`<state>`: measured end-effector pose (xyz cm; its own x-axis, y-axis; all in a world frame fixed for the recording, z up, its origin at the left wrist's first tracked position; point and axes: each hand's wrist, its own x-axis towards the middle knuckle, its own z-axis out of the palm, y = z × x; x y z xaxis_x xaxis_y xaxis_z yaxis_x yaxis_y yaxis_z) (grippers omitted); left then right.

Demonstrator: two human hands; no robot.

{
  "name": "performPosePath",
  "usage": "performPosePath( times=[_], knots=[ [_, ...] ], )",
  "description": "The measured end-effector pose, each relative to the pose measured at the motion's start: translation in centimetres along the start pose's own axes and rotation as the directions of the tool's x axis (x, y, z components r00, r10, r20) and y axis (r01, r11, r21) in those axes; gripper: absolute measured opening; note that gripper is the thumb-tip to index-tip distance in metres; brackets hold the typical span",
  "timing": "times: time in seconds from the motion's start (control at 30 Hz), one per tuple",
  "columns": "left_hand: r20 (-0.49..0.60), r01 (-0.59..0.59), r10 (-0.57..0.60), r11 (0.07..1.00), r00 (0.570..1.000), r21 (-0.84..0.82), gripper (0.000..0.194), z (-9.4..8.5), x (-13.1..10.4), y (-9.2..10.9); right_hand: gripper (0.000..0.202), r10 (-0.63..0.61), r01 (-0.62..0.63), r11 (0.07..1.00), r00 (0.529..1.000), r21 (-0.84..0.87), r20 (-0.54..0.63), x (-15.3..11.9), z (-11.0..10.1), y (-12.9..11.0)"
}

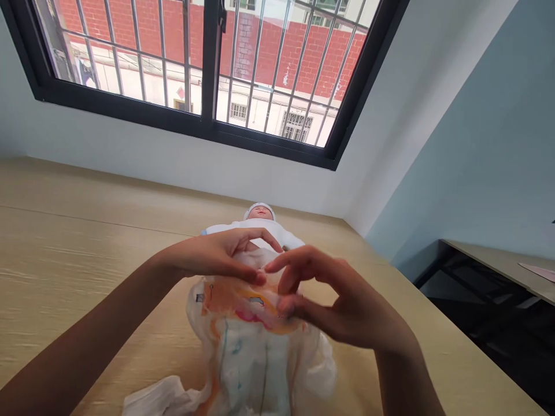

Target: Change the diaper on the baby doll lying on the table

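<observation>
A white diaper [243, 341] with an orange printed waistband and a blue-lined middle is in front of me, low in the head view. My left hand [221, 254] grips its upper part, the thumb lying across the front and the fingers curved over the far side. From the right, my right hand [329, 289] pinches the printed band with bent fingers and thumb, its index fingertip close to my left thumb. Beyond the hands lies a baby doll [260, 212] on its back, in a white cap and white top. The diaper and my hands hide its lower body.
The wooden table [87, 248] reaches to the wall below a barred, black-framed window [208, 124]. White crumpled material [160, 396] spreads at the diaper's lower left. Past the table's right edge stands a lower dark-framed desk [489, 260].
</observation>
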<state>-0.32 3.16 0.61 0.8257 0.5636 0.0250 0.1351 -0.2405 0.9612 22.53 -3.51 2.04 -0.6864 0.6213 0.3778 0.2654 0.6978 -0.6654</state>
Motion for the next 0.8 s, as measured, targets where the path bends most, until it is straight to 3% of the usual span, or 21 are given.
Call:
performPosePath(
  times=[0.1, 0.2, 0.4, 0.6, 0.8],
  knots=[
    [-0.091, 0.01, -0.014, 0.999, 0.996, -0.049, 0.045, -0.4, -0.7, 0.7, 0.033, 0.042, -0.025, 0.99, 0.992, -0.138, 0.118, -0.4, 0.1, -0.8],
    [-0.1, -0.005, -0.001, 0.999, 0.995, -0.054, 0.043, -0.6, -1.3, 1.2, 0.025, 0.062, -0.02, 0.962, 0.988, -0.273, 0.144, -0.8, 0.4, -1.4],
    [-0.098, -0.052, 0.05, 0.998, 0.994, -0.022, 0.039, -0.6, -1.8, 1.8, 0.021, 0.092, -0.06, 0.954, 0.991, -0.294, 0.096, -1.6, 0.2, -1.7],
    [-0.077, -0.074, 0.076, 0.997, 0.994, 0.02, 0.039, -0.4, -2.0, 1.8, 0.025, 0.089, -0.106, 0.93, 0.994, -0.353, -0.063, -1.5, 0.1, -1.6],
    [-0.062, -0.101, 0.103, 0.994, 0.993, 0.041, 0.036, -0.3, -2.1, 1.5, 0.02, 0.185, -0.199, 0.91, 0.98, -0.363, -0.073, -1.0, -0.2, -0.8]
  ],
)
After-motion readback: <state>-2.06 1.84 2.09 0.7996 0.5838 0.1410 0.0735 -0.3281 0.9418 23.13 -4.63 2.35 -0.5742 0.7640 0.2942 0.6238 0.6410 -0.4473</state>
